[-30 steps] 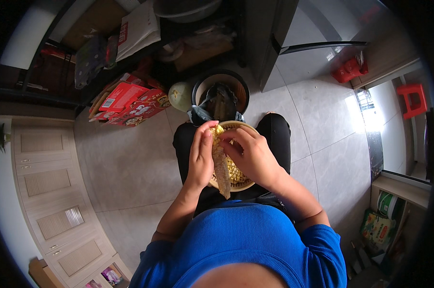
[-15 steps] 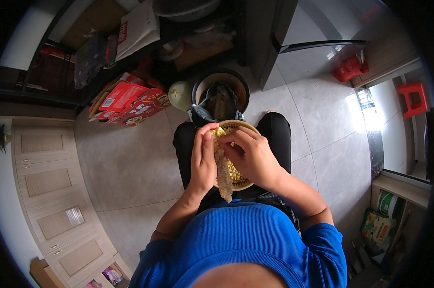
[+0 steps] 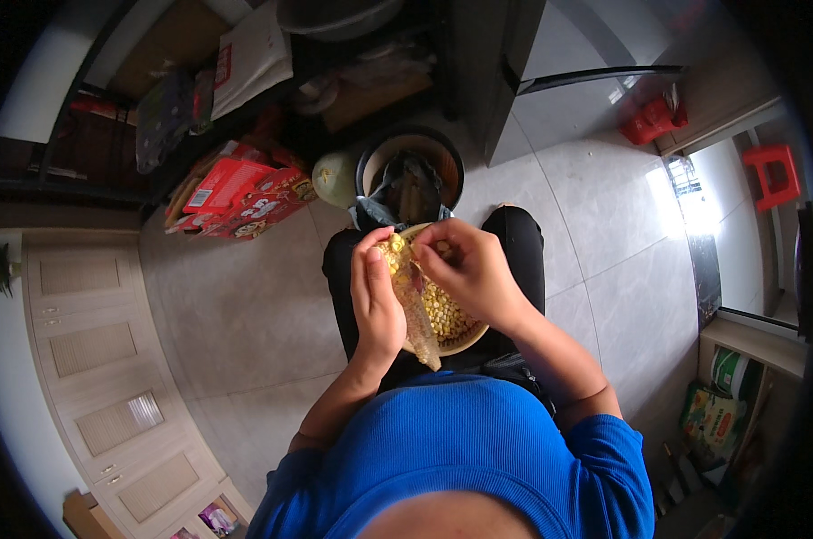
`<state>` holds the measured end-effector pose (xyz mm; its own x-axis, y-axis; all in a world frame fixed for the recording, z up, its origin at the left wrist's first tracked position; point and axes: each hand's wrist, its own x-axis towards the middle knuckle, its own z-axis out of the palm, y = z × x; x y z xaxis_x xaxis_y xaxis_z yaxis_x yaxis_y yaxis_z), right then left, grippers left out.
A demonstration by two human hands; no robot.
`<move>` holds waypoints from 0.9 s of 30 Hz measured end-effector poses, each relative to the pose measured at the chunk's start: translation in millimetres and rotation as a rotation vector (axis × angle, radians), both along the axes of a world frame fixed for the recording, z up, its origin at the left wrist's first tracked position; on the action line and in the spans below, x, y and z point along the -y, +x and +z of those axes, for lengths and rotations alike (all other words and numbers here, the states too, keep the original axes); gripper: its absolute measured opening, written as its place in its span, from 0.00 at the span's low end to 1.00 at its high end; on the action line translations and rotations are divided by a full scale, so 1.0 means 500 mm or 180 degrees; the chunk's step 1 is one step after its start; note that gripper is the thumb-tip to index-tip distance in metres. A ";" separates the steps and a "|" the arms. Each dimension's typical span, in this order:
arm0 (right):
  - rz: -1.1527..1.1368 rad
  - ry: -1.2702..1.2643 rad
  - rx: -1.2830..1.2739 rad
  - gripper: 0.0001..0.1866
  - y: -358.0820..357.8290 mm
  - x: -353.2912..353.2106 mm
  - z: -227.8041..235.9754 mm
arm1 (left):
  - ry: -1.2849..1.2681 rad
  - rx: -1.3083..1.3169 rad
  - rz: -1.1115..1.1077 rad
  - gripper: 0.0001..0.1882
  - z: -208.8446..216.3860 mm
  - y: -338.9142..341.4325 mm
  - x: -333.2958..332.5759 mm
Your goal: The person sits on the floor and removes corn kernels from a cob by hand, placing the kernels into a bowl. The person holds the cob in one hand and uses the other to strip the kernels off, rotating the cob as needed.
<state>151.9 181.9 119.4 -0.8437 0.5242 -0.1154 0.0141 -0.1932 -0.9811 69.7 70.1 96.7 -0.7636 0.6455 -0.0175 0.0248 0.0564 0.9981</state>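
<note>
While the corn cob (image 3: 415,314) is being clasped by the left hand (image 3: 377,298) over the centre-frame bowl (image 3: 471,341), presumably for catching kernels (image 3: 447,314), the right hand (image 3: 469,271) is being held bunched against it, any pinch indiscernible.

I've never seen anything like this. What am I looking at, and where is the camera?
There's no machine here, just a person working bare-handed. The view comes from a wide camera worn on the head, looking down, so straight edges bend near the rim. The left hand holds a corn cob, partly stripped, with yellow kernels left toward its far end. The right hand has its fingertips by the cob's side. Below them, a bowl holds loose kernels. Beyond it, a bin and a red box are on the floor.
</note>
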 end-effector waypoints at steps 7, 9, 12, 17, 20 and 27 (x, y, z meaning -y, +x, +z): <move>0.0314 -0.0863 -0.0471 0.06 0.011 -0.023 -0.017 | 0.0330 0.1134 -0.0254 0.19 0.009 -0.019 -0.006; 0.0209 -0.0056 -0.0236 0.06 0.006 -0.010 -0.020 | 0.0329 0.1131 -0.0281 0.18 0.005 -0.020 -0.005; 0.0011 0.1419 -0.0186 0.07 0.004 -0.001 -0.006 | 0.0317 0.1054 -0.0246 0.18 0.001 -0.017 -0.010; 0.0180 0.2350 -0.0264 0.06 0.003 -0.007 0.004 | 0.0181 0.0906 -0.0436 0.17 0.007 -0.016 -0.009; 0.0267 0.2387 -0.0237 0.06 0.004 -0.013 0.006 | 0.0078 0.0827 -0.0577 0.18 0.011 -0.014 -0.006; 0.0115 0.1986 -0.0123 0.06 0.001 -0.002 -0.002 | -0.0248 -0.0177 -0.0343 0.19 0.015 0.003 -0.009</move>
